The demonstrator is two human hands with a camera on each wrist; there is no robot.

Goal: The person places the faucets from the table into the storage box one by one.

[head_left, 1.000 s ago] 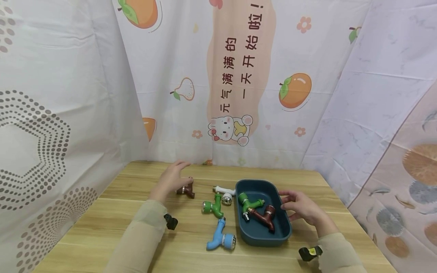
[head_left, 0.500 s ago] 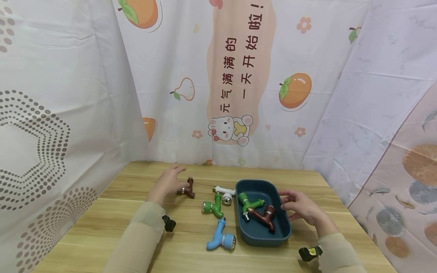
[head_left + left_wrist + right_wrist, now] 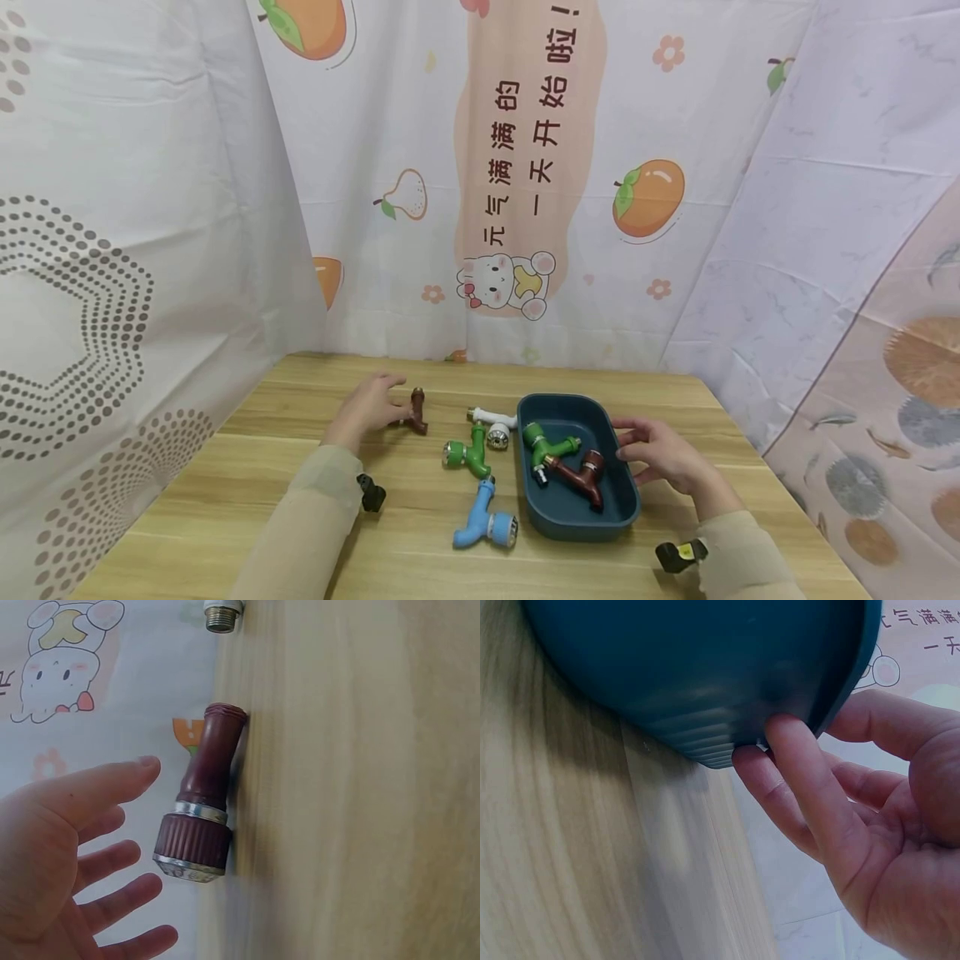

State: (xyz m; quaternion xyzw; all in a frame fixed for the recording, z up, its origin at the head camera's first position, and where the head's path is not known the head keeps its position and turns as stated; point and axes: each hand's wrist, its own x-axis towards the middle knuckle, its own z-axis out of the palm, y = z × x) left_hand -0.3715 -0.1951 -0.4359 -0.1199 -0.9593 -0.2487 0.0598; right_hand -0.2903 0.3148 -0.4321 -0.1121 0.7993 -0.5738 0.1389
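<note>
In the head view, my left hand (image 3: 367,407) is at the left of a dark brown plastic faucet (image 3: 415,414) lying on the table. The left wrist view shows its thumb apart from the fingers, the thumb tip close to the brown faucet (image 3: 211,761) with its ribbed knob and silver ring. My right hand (image 3: 662,454) holds the right rim of a dark teal basin (image 3: 551,525). In the right wrist view, fingertips (image 3: 791,731) press its outer wall, and the thumb reaches behind the rim. Inside the basin lie a green faucet (image 3: 558,447) and a brown faucet (image 3: 583,482).
Between the left hand and the basin lie a white faucet (image 3: 495,419), a second green faucet (image 3: 474,454) and a light blue faucet (image 3: 480,525). A printed curtain (image 3: 420,275) hangs along the back edge of the wooden table (image 3: 420,550).
My left hand has drawn back a little to the left and nearer to me, lower beside the brown faucet. The right hand and the basin have stayed in place.
</note>
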